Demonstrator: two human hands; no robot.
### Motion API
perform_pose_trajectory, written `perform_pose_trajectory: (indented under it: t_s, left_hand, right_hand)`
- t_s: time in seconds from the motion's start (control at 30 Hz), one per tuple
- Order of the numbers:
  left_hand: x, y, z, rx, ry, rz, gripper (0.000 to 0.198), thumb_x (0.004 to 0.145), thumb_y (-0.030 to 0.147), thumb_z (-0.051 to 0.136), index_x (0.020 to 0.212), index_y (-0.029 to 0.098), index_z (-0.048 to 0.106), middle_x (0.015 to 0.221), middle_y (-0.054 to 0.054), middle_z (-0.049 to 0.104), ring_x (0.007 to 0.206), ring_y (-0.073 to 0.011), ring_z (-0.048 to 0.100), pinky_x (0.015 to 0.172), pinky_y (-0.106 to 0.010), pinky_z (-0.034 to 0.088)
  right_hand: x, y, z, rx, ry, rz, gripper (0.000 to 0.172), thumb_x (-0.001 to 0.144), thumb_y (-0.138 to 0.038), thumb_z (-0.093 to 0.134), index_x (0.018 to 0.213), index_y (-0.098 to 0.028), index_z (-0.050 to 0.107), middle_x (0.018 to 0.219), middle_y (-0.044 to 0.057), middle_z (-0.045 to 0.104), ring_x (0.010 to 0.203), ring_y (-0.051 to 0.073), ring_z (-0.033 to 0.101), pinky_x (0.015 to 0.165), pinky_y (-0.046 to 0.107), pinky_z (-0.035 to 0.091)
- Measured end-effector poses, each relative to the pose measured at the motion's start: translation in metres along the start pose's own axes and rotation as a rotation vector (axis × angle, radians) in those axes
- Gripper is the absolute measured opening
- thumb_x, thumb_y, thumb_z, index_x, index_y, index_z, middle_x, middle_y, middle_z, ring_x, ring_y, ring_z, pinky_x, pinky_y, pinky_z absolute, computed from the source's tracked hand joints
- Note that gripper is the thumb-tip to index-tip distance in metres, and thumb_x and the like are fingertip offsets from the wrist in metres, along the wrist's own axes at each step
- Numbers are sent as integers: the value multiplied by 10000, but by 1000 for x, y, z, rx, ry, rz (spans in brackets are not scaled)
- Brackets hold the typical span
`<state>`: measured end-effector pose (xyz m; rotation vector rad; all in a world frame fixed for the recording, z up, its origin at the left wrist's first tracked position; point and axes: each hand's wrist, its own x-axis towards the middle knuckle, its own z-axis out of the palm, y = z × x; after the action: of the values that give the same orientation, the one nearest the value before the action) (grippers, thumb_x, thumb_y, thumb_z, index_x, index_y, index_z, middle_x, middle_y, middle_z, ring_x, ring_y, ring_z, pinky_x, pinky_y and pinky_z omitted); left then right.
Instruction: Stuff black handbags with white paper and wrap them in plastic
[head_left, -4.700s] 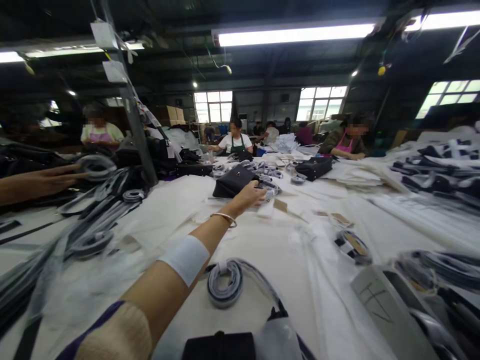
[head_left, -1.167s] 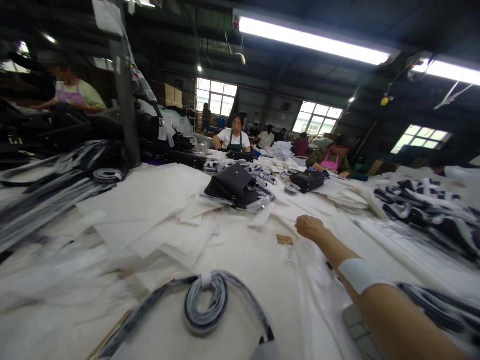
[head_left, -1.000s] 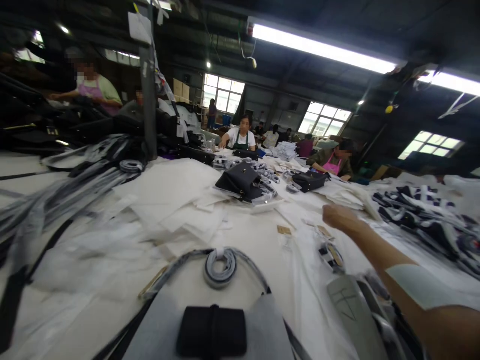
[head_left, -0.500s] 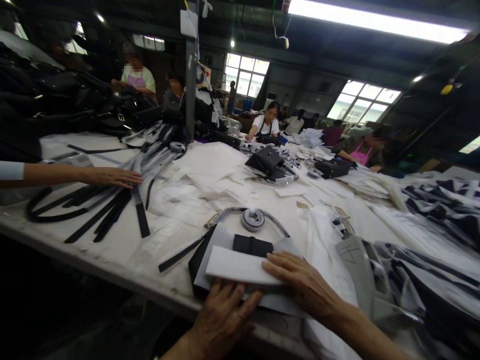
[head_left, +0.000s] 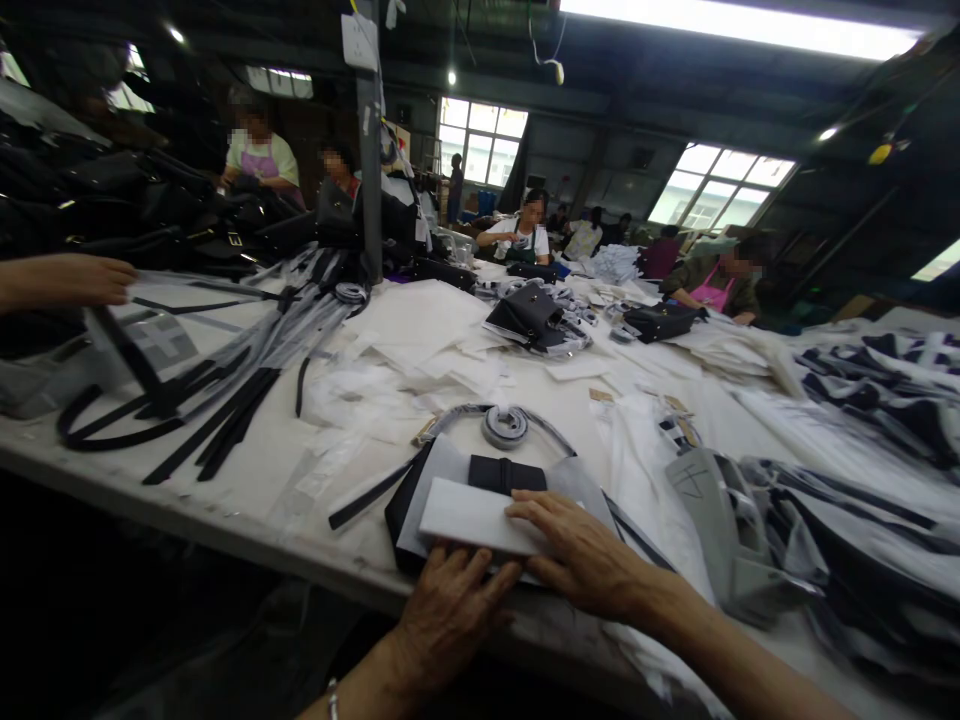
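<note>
A black handbag point(head_left: 405, 515) lies on the table edge before me, partly under a pale wrapping sheet point(head_left: 446, 462). On top rests a folded white padding sheet point(head_left: 469, 510), in front of a black flap or strap piece point(head_left: 506, 474). My left hand point(head_left: 454, 615) lies palm down, its spread fingers touching the padding's near edge. My right hand point(head_left: 589, 555) grips the padding's right end, fingers on top and thumb at the near side. Just beyond the bag are a wrapped handle and a coiled, wrapped strap point(head_left: 504, 427).
Black straps point(head_left: 240, 420) spread across the left of the table, where a co-worker's hand point(head_left: 90, 280) lifts one. White sheets point(head_left: 420, 320) cover the middle. At right stand a grey holder point(head_left: 701, 510) and wrapped dark pieces point(head_left: 862, 560). A post point(head_left: 371, 170) rises behind.
The co-worker's hand has moved left from the strap pile, raising a black strap. My right hand has shifted slightly left along the padding. My left hand stays at its near edge.
</note>
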<state>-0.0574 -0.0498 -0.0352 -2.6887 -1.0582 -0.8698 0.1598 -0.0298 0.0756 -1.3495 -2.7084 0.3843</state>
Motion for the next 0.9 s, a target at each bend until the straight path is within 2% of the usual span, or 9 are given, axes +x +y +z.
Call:
perform_pose_trajectory:
  t_s: [0.07, 0.17, 0.37, 0.47, 0.57, 0.63, 0.7, 0.77, 0.9]
  left_hand:
    - [1, 0, -3, -27, -22, 6, 586, 888, 464, 691, 1415, 338, 466, 1162, -36, 672, 996, -249, 623, 929, -445, 437]
    - [4, 0, -7, -29, -35, 3, 544, 905, 425, 672, 1402, 304, 486, 1172, -50, 676, 1006, -260, 634, 898, -441, 468]
    - [7, -2, -15, 19, 70, 72, 386, 1000, 275, 468, 1372, 194, 527, 1208, -106, 671, 1087, -272, 627, 936, -449, 492]
    - [7, -5, -31, -34, 148, 140, 365, 1004, 145, 367, 1300, 148, 579, 1219, -113, 670, 1134, -244, 614, 982, -417, 494]
    - [14, -7, -52, -142, 214, 191, 315, 960, 51, 425, 1192, 131, 623, 1106, -98, 704, 1097, -190, 630, 986, -332, 508]
    - [25, -8, -59, -175, 206, 189, 316, 942, 45, 477, 1219, 131, 603, 1107, -99, 704, 1112, -184, 630, 979, -315, 523]
    - [35, -10, -54, -135, 163, 185, 382, 959, 73, 453, 1328, 131, 533, 1206, -118, 681, 1186, -203, 609, 994, -347, 534]
    - [39, -13, -40, -50, 123, 187, 446, 978, 92, 393, 1420, 128, 440, 1286, -134, 649, 1231, -216, 593, 1005, -383, 540]
    - [32, -23, -17, 57, 75, 168, 450, 986, 101, 380, 1434, 120, 416, 1319, -134, 635, 1258, -212, 579, 1032, -396, 527]
  right_hand:
    - [-2, -2, -2, -13, -2, -34, 496, 902, -206, 560, 1396, -191, 520, 1450, 161, 517, 1306, 286, 508, 1100, 496, 415]
    - [-1, -6, 1, -77, -10, -4, 495, 918, -143, 508, 1411, -183, 522, 1445, 169, 526, 1300, 310, 518, 1087, 515, 421]
    - [5, -18, 35, -147, 123, 182, 578, 866, -21, 433, 1411, -183, 535, 1527, 136, 433, 1344, 310, 473, 1106, 513, 400]
    - [4, -24, 47, -158, 178, 213, 619, 834, 7, 427, 1419, -170, 522, 1524, 124, 443, 1353, 303, 454, 1132, 529, 358]
    - [2, -25, 49, -128, 184, 184, 586, 861, -27, 450, 1430, -159, 503, 1489, 124, 491, 1342, 290, 460, 1136, 514, 354]
    - [1, -22, 48, -105, 185, 146, 536, 898, -73, 467, 1427, -154, 501, 1473, 125, 509, 1336, 285, 466, 1136, 502, 357]
    - [-1, -19, 46, -80, 192, 120, 484, 938, -130, 475, 1420, -150, 506, 1465, 128, 517, 1340, 278, 465, 1139, 491, 358]
    - [-4, -17, 44, -57, 198, 100, 481, 952, -200, 506, 1428, -133, 492, 1479, 145, 497, 1361, 277, 451, 1150, 489, 352]
    - [-13, -13, 46, -86, 159, 62, 729, 850, -329, 705, 1474, -85, 418, 1515, 213, 421, 1407, 331, 390, 1162, 527, 328]
